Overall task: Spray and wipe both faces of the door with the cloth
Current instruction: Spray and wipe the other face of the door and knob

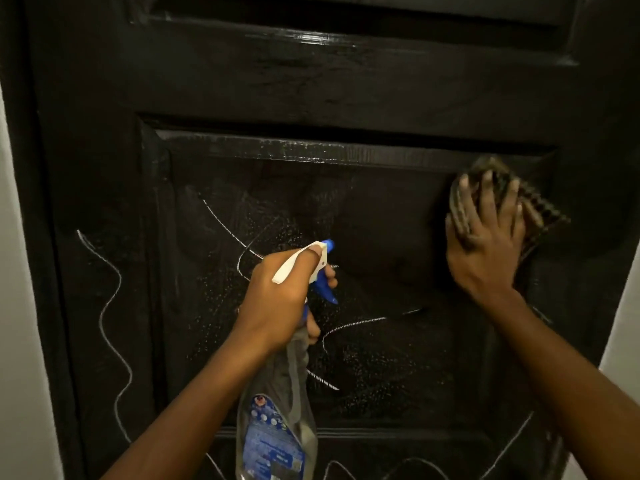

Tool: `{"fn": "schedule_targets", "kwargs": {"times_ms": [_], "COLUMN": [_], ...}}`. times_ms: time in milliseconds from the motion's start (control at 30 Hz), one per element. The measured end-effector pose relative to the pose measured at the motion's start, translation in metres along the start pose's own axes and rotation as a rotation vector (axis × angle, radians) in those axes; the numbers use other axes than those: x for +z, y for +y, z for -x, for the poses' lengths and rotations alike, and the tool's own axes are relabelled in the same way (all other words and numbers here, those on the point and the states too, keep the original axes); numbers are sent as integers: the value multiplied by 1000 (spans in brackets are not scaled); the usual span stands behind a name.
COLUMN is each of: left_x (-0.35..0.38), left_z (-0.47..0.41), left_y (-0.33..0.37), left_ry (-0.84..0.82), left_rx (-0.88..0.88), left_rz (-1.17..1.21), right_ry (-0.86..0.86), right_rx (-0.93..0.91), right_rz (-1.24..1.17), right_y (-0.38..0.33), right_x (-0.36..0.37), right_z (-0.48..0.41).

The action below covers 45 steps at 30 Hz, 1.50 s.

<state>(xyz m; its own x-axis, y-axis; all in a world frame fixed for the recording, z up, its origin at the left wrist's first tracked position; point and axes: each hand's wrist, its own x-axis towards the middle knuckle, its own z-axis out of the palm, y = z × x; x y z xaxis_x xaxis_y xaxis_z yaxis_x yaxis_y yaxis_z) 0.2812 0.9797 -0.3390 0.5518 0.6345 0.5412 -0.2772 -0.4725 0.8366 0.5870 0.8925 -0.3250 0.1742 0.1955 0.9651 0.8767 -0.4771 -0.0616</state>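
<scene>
A black panelled door [311, 81] fills the view, its recessed panel speckled with spray droplets and marked with white chalk-like squiggles. My left hand [277, 303] grips the neck of a clear spray bottle [277, 438] with a white and blue trigger head, nozzle pointing at the panel. My right hand [485, 233] presses a dark striped cloth [540, 206] flat against the panel's upper right corner, fingers spread over it.
Pale wall shows along the left edge [20, 306] and at the lower right [623, 341] beside the door. More white wavy lines run down the door's left stile and along its bottom rail.
</scene>
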Motion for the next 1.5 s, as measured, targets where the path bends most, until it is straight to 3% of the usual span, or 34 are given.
{"fn": "schedule_targets", "kwargs": {"times_ms": [67, 133, 233, 367, 433, 500, 600, 667, 733, 800, 867, 900, 967, 1033, 1100, 1300, 1500], "left_x": [0, 0, 0, 4, 6, 7, 5, 0, -7, -16, -25, -30, -41, -52, -61, -86, -128], "left_z": [0, 1, 0, 0, 0, -2, -4, -5, -5, -4, -4, -5, -9, -17, -26, -34, -7], "left_y": [-2, -3, -3, -3, -2, -1, 2, 4, 6, 7, 7, 8, 10, 16, 23, 39, 29], "left_ry": [7, 34, 69, 56, 55, 48, 42, 68, 103, 148, 193, 206, 221, 220, 212, 185, 294], "left_rx": [2, 33, 60, 53, 52, 62, 77, 88, 99, 96, 98, 102, 106, 117, 127, 113, 99], "left_rz": [19, 19, -9, -16, -8, -13, -13, -16, -25, -47, -86, -99, -105, -137, -169, -261, -181], "right_ry": [60, 64, -30, -91, -74, -5, 111, 132, 99, -4, -69, -64, -1, 80, 118, 138, 24], "right_rx": [98, 49, -251, -590, -518, -263, 75, 149, 51, -202, -404, -422, -262, 33, 171, 201, -140], "right_rz": [-42, -28, 29, 149, 114, 11, -90, -135, -114, -52, -17, -29, -109, -196, -245, -400, -280], "right_y": [-32, -63, -83, -37, -6, 7, -18, -57, -96, -125, -133, -130, -124, -127, -135, -150, -218], "right_x": [1, 9, 26, 31, 22, 12, 1, -1, 6, 15, 24, 27, 26, 21, 16, 11, 16], "right_z": [-25, -23, 20, 77, 78, 56, 0, -29, -34, -18, 3, 9, 9, -2, -13, -20, -31]}}
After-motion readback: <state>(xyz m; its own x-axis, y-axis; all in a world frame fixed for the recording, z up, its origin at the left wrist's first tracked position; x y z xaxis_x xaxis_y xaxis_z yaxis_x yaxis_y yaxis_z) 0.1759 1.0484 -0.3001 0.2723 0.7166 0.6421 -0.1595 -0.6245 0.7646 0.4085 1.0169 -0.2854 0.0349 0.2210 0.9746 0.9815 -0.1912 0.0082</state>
